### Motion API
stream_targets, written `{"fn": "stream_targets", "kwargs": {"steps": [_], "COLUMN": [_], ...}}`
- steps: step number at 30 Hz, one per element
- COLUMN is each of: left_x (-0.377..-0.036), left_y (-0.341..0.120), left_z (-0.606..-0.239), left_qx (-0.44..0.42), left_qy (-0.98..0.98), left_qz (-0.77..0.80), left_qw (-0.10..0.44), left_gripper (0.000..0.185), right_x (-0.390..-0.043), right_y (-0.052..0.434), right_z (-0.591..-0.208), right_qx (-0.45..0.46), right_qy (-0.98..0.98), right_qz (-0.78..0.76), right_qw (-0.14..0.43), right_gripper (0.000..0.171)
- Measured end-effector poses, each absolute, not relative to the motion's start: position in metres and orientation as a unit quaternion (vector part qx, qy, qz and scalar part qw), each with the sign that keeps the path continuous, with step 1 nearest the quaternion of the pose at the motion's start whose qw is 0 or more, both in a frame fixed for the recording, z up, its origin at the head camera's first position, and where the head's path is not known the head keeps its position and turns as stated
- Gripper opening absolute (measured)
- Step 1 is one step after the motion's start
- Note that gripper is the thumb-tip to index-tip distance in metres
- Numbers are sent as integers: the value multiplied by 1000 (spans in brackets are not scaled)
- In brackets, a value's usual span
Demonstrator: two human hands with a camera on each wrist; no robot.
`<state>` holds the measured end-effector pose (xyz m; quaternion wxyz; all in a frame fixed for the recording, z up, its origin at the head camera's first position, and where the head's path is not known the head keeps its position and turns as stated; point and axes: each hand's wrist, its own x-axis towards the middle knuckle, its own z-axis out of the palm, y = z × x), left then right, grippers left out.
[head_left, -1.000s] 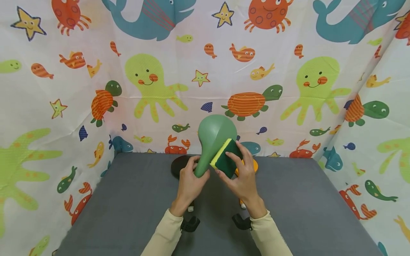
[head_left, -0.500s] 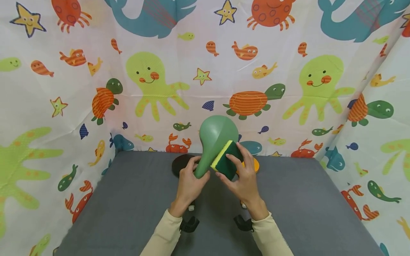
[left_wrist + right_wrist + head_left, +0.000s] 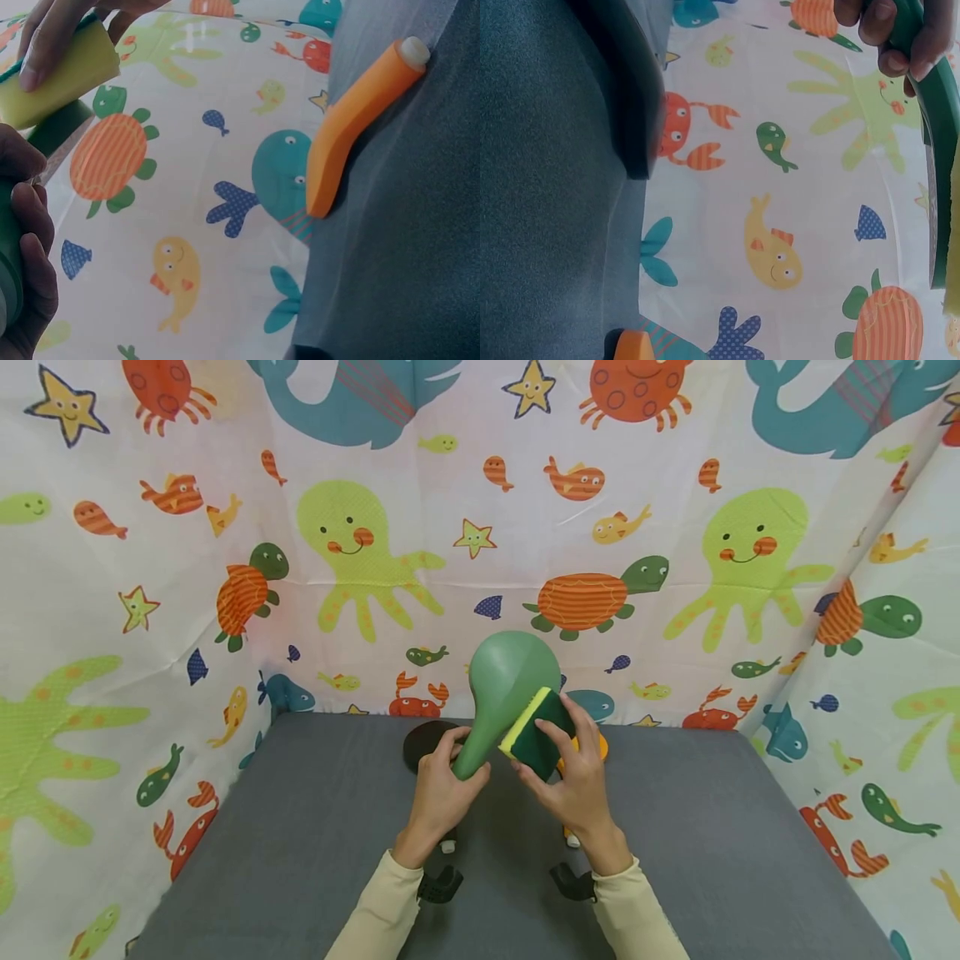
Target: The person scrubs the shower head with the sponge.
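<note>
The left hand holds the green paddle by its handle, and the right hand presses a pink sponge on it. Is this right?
Not quite. The sponge is yellow and dark green, not pink; the head view shows it. The rest stands: the left hand holds the green paddle by its handle, and the right hand presses the sponge on it.
</note>
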<state>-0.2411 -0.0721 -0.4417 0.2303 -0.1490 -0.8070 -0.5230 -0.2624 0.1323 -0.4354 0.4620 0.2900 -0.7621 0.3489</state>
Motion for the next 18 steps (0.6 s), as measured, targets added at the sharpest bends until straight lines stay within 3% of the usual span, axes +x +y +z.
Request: {"fn": "stream_targets", "kwargs": {"steps": [18], "left_x": [-239], "left_y": [-71], "left_z": [-443], "left_qx": [-167], "left_qy": [-808], "left_qz": [-504], "left_qw": [254], "left_gripper": [46], "right_x": [-256], "right_y": [130], "right_z": [-435], "right_qx": [293], "right_qy": [-771], "right_qz": [336], "right_qw": [454], "right_gripper": [56]}}
